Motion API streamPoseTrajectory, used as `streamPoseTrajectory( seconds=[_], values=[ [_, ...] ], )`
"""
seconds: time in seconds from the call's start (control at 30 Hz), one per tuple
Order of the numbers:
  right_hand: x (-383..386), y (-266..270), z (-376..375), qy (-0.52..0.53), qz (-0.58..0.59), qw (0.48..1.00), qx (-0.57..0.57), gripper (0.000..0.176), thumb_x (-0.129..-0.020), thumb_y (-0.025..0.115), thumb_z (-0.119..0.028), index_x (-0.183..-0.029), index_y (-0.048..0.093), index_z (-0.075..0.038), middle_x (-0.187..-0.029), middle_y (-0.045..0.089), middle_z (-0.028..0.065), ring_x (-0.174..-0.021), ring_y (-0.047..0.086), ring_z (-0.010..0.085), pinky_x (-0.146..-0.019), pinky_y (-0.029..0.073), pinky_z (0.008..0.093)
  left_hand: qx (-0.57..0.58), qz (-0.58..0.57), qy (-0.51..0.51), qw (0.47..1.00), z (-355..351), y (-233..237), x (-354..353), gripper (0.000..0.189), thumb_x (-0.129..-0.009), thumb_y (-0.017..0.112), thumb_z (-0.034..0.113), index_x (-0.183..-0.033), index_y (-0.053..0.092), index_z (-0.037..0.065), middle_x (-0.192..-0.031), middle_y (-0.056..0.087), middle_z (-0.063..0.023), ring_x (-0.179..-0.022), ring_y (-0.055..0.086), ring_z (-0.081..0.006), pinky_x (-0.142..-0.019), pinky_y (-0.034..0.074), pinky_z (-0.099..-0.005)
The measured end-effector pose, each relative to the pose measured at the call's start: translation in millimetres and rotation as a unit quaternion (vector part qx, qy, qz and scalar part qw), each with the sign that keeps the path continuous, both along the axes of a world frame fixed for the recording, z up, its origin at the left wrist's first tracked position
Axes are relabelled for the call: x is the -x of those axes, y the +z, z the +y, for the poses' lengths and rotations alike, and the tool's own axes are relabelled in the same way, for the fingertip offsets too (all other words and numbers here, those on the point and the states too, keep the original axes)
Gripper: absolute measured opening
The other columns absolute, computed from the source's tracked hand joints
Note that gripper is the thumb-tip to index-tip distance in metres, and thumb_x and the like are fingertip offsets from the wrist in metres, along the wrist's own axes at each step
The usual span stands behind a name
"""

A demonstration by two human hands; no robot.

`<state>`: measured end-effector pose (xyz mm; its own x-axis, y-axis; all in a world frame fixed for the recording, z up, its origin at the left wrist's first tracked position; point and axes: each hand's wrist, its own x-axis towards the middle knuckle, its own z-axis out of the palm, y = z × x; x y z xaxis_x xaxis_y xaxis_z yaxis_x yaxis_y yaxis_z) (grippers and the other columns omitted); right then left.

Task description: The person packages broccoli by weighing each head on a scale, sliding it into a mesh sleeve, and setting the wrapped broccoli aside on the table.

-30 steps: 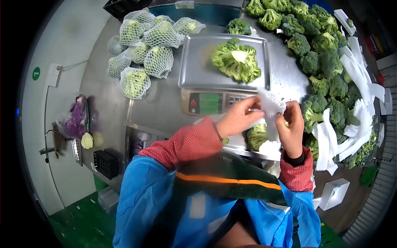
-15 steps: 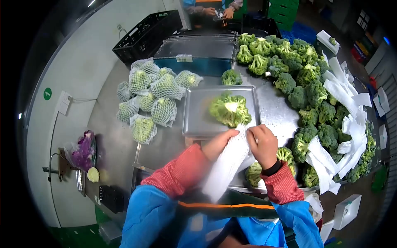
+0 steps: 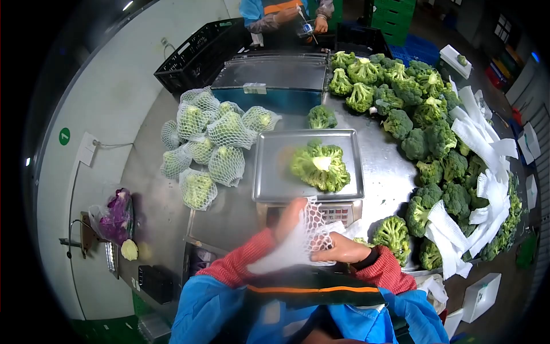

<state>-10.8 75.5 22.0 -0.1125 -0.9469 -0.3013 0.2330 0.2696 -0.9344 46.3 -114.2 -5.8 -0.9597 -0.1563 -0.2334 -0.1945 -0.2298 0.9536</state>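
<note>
A white mesh sleeve is stretched between my two hands, its right end spread into wide holes. My left hand is closed on the sleeve's upper side, with its fingers partly hidden by the netting. My right hand pinches the sleeve's open edge between thumb and fingers. Just beyond them, a broccoli head lies on the steel tray of a scale, cut stem up. The scale's keypad shows partly behind the netting. Near my right hand sits another broccoli head.
Several netted heads are grouped on the left of the steel table. Broccoli is heaped on the right, with white sleeves on top. Black crates stand at the back, where another person's hands hold a small object.
Both hands have drawn back from the broccoli toward my body. The sleeve, narrow before, is now pulled open at one end. The broccoli stays on the tray.
</note>
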Motion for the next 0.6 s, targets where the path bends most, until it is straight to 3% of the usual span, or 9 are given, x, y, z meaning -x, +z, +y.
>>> streamPoseTrajectory(
  seconds=[0.1,0.13,0.2,0.23,0.3,0.37,0.43,0.53,0.6],
  values=[
    [14.3,-1.4,13.9,-0.190,-0.107,0.972,0.090,0.046,-0.080,0.071,-0.010,-0.122,0.056,0.000,-0.114,0.063,0.0077,-0.106,0.056,0.0163,-0.095,0.044,0.0311,-0.096,-0.049,-0.104,0.989,-6.4,1.5,-12.3,0.038,-0.094,0.054,0.019,-0.126,0.049,0.000,-0.117,0.060,-0.0090,-0.102,0.060,-0.0157,-0.089,0.048,-0.0293],
    [26.6,12.2,16.8,-0.212,-0.224,0.942,0.135,0.049,-0.075,0.072,-0.011,-0.120,0.057,0.001,-0.113,0.064,0.0096,-0.106,0.058,0.0200,-0.095,0.045,0.0337,-0.171,-0.096,-0.141,0.970,-6.3,5.9,-15.6,0.043,-0.094,0.056,0.020,-0.130,0.046,0.000,-0.122,0.058,-0.0091,-0.105,0.058,-0.0156,-0.091,0.047,-0.0294],
    [43.8,-9.3,38.9,-0.286,-0.297,0.900,0.138,0.043,-0.074,0.065,-0.007,-0.115,0.059,0.002,-0.105,0.067,0.0103,-0.092,0.064,0.0214,-0.085,0.051,0.0339,-0.248,-0.141,-0.233,0.930,-5.2,29.2,-27.7,0.054,-0.091,0.062,0.022,-0.137,0.044,0.001,-0.127,0.058,-0.0099,-0.109,0.057,-0.0162,-0.094,0.045,-0.0295],
    [50.2,-11.5,45.9,-0.300,-0.338,0.883,0.126,0.039,-0.074,0.062,-0.005,-0.112,0.060,0.003,-0.101,0.068,0.0098,-0.086,0.065,0.0207,-0.081,0.053,0.0329,-0.147,-0.129,-0.278,0.940,-13.3,33.9,-30.2,0.051,-0.090,0.063,0.023,-0.133,0.048,0.001,-0.122,0.060,-0.0092,-0.106,0.058,-0.0158,-0.092,0.046,-0.0296],
    [55.3,-26.6,53.3,-0.353,-0.241,0.898,0.107,0.032,-0.072,0.056,-0.002,-0.103,0.062,0.002,-0.093,0.069,0.0091,-0.079,0.066,0.0193,-0.074,0.054,0.0309,0.062,-0.090,-0.362,0.926,-40.0,41.8,-18.1,0.045,-0.088,0.065,0.024,-0.125,0.056,0.000,-0.113,0.065,-0.0077,-0.100,0.060,-0.0151,-0.088,0.048,-0.0298],
    [73.6,-8.9,43.6,-0.383,-0.134,0.910,0.084,0.019,-0.076,0.055,-0.005,-0.093,0.061,-0.002,-0.070,0.059,-0.0005,-0.060,0.056,0.0091,-0.055,0.046,0.0226,0.251,-0.167,-0.237,0.923,-57.6,53.8,2.5,0.036,-0.087,0.066,0.027,-0.110,0.063,-0.001,-0.094,0.068,-0.0070,-0.088,0.061,-0.0125,-0.079,0.050,-0.0302],
    [88.9,18.0,24.5,-0.455,-0.075,0.887,0.001,0.016,-0.083,0.056,-0.011,-0.096,0.060,-0.002,-0.065,0.051,-0.0050,-0.055,0.046,0.0029,-0.050,0.037,0.0180,0.440,-0.138,-0.122,0.879,-74.0,63.0,31.2,0.031,-0.086,0.067,0.028,-0.102,0.064,0.001,-0.082,0.066,-0.0087,-0.078,0.060,-0.0124,-0.071,0.049,-0.0305],
    [121.5,7.1,-2.8,-0.490,0.096,0.866,0.031,0.017,-0.092,0.052,-0.019,-0.089,0.056,-0.002,-0.069,0.048,-0.0032,-0.059,0.043,0.0048,-0.051,0.035,0.0212,0.497,-0.089,-0.026,0.863,-86.6,75.9,84.8,0.032,-0.087,0.063,0.029,-0.104,0.060,0.002,-0.087,0.064,-0.0194,-0.080,0.063,-0.0252,-0.074,0.050,-0.0358],
    [154.7,-37.5,-11.9,-0.454,0.226,0.860,-0.056,0.039,-0.096,0.043,-0.033,-0.103,0.058,0.002,-0.078,0.057,0.0074,-0.070,0.051,0.0142,-0.066,0.043,0.0288,0.544,-0.027,0.023,0.838,-108.5,47.6,124.9,0.034,-0.088,0.060,0.029,-0.109,0.057,0.002,-0.093,0.063,-0.0237,-0.084,0.064,-0.0329,-0.078,0.050,-0.0390]
  ],
)
